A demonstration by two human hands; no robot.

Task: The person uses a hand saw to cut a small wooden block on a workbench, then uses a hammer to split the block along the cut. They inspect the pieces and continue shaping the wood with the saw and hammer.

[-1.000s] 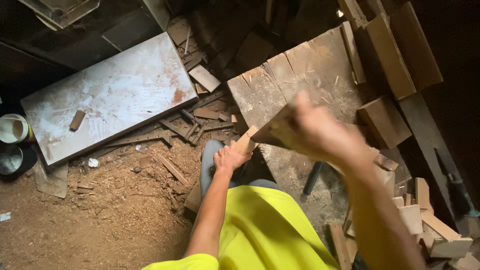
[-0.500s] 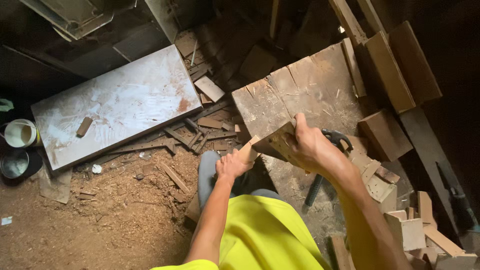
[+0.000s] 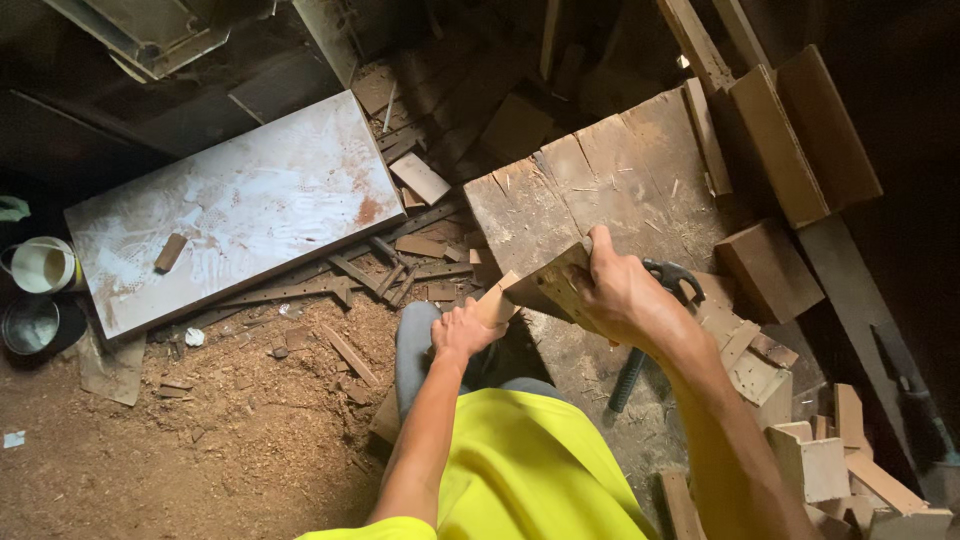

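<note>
Sawdust floor (image 3: 150, 470), worn wooden bench (image 3: 600, 180), scattered offcuts (image 3: 400, 270).

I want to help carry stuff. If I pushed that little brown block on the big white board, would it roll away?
Probably not: the small block looks flat-sided, so it would likely slide. It seems light. The white board looks dusty, which may slow it.

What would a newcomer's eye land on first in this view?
Centre frame, the right hand grips a wedge-shaped wood piece over a worn bench, with the left hand holding its lighter lower end. To the left, a pale, rust-stained panel lies on the sawdust floor. Offcut blocks pile up at the lower right.
</note>
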